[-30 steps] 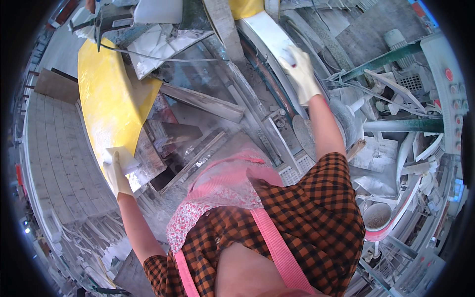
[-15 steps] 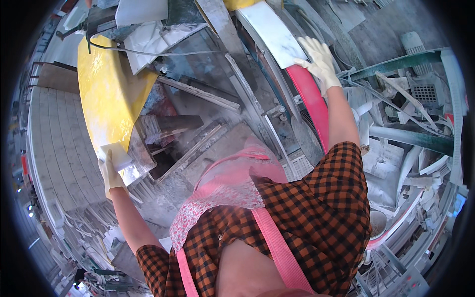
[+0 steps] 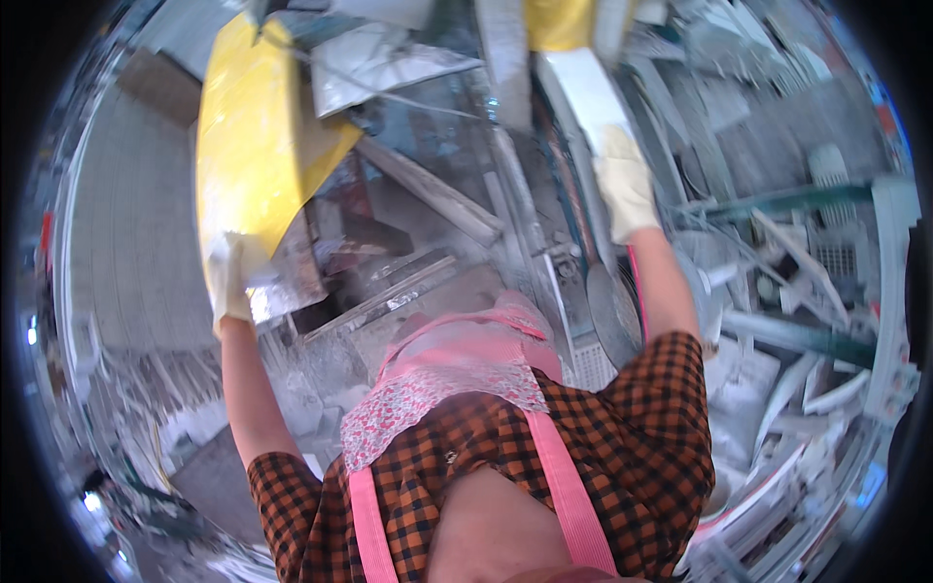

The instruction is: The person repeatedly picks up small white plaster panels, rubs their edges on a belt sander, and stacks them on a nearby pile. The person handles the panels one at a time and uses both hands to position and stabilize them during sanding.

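Note:
My left hand [image 3: 230, 277], in a pale glove, is closed on a small white block [image 3: 251, 255] at the near end of a glossy, curved yellow surface [image 3: 245, 136]. Motion blur smears its fingers and the block's edges. On the right, my right hand [image 3: 627, 189], gloved the same way, lies with fingers stretched forward on the near end of a long white slab [image 3: 575, 87]. Fingers and slab end are soft with blur. Hand and forearm hide most of a red strip [image 3: 638, 282], of which only a thin edge shows.
Between my arms are metal bars, a wooden beam [image 3: 428, 189] and dusty machine parts. A ribbed grey surface [image 3: 131, 223] lies at the left. A green bar [image 3: 797, 199], white offcuts and cables crowd the right. Another yellow piece [image 3: 559, 24] is beyond the slab.
The whole view has shifted, so the surroundings sit farther right. My right hand has moved from the slab's right side onto its near end, covering the red strip. My left hand stays at the white block.

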`<move>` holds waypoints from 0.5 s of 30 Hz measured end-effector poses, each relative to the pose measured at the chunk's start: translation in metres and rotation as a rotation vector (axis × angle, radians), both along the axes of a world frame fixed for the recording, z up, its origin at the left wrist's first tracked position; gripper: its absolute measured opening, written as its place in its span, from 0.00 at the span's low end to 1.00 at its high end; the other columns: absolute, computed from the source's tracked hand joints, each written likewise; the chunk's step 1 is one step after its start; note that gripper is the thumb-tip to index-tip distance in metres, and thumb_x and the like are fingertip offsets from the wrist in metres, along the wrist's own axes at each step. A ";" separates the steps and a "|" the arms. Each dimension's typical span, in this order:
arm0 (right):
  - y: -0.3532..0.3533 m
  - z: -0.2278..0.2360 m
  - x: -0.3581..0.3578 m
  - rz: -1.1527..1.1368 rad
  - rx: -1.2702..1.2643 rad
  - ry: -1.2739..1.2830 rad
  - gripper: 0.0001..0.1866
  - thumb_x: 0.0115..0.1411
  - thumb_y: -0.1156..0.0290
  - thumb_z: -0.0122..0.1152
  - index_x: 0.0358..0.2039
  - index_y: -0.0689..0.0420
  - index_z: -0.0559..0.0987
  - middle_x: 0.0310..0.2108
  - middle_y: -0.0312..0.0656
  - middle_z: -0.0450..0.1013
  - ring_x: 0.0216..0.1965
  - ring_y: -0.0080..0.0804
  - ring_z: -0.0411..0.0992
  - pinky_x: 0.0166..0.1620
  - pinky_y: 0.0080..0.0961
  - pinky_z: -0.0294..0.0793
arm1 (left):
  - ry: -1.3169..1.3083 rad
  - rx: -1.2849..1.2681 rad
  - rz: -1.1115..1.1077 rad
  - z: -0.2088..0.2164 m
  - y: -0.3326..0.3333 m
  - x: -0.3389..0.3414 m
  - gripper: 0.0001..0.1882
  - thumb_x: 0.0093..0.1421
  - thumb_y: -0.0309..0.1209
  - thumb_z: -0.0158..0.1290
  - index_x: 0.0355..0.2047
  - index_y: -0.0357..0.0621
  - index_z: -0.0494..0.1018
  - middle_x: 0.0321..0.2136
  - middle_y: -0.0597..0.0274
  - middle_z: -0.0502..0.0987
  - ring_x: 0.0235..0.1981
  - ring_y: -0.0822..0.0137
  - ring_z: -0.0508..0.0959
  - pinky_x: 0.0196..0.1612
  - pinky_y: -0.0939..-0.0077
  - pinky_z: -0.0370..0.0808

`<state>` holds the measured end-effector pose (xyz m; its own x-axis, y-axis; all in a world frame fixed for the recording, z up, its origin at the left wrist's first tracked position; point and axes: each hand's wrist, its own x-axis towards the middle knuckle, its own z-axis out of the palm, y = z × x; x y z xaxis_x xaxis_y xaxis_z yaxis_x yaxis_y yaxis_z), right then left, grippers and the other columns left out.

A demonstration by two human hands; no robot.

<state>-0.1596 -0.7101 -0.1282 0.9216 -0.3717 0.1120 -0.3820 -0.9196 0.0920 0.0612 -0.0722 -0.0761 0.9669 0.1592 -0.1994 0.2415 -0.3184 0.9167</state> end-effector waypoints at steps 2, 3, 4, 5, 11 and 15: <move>0.006 0.026 0.006 -0.353 0.315 -0.065 0.22 0.67 0.56 0.50 0.58 0.52 0.75 0.52 0.54 0.76 0.50 0.60 0.76 0.54 0.51 0.74 | -0.003 0.013 0.067 -0.005 0.002 0.003 0.31 0.61 0.37 0.62 0.60 0.36 0.66 0.54 0.52 0.74 0.52 0.60 0.78 0.52 0.67 0.78; 0.011 0.044 0.016 -0.271 0.431 -0.182 0.21 0.69 0.56 0.51 0.55 0.54 0.77 0.47 0.52 0.78 0.45 0.55 0.78 0.49 0.47 0.75 | 0.016 0.175 0.105 -0.006 0.003 0.000 0.35 0.60 0.41 0.63 0.62 0.36 0.65 0.54 0.52 0.74 0.53 0.61 0.77 0.52 0.67 0.77; 0.028 0.055 0.030 -0.262 0.537 -0.281 0.20 0.70 0.55 0.51 0.52 0.56 0.79 0.42 0.50 0.80 0.39 0.50 0.80 0.44 0.43 0.77 | 0.052 0.166 0.116 -0.005 0.001 -0.002 0.38 0.59 0.45 0.64 0.63 0.36 0.64 0.54 0.52 0.74 0.54 0.61 0.76 0.53 0.66 0.76; 0.058 0.059 0.047 -0.024 0.768 -0.464 0.20 0.71 0.56 0.51 0.49 0.58 0.80 0.40 0.46 0.80 0.37 0.41 0.79 0.42 0.38 0.76 | 0.067 0.270 0.115 -0.003 0.000 -0.005 0.44 0.60 0.50 0.62 0.66 0.34 0.60 0.55 0.49 0.73 0.56 0.58 0.75 0.55 0.64 0.74; 0.302 0.045 0.127 0.254 1.611 -0.441 0.25 0.73 0.55 0.49 0.56 0.64 0.74 0.52 0.46 0.73 0.54 0.32 0.71 0.58 0.30 0.67 | 0.110 0.350 0.053 0.016 -0.015 -0.018 0.41 0.64 0.47 0.57 0.67 0.33 0.58 0.63 0.41 0.66 0.62 0.52 0.71 0.61 0.61 0.68; 0.464 0.048 0.156 0.341 2.081 -0.372 0.26 0.73 0.53 0.50 0.60 0.59 0.73 0.52 0.43 0.74 0.51 0.32 0.73 0.54 0.30 0.74 | 0.068 0.519 0.044 0.025 -0.014 -0.024 0.34 0.68 0.43 0.51 0.67 0.34 0.61 0.61 0.38 0.68 0.60 0.49 0.72 0.61 0.62 0.69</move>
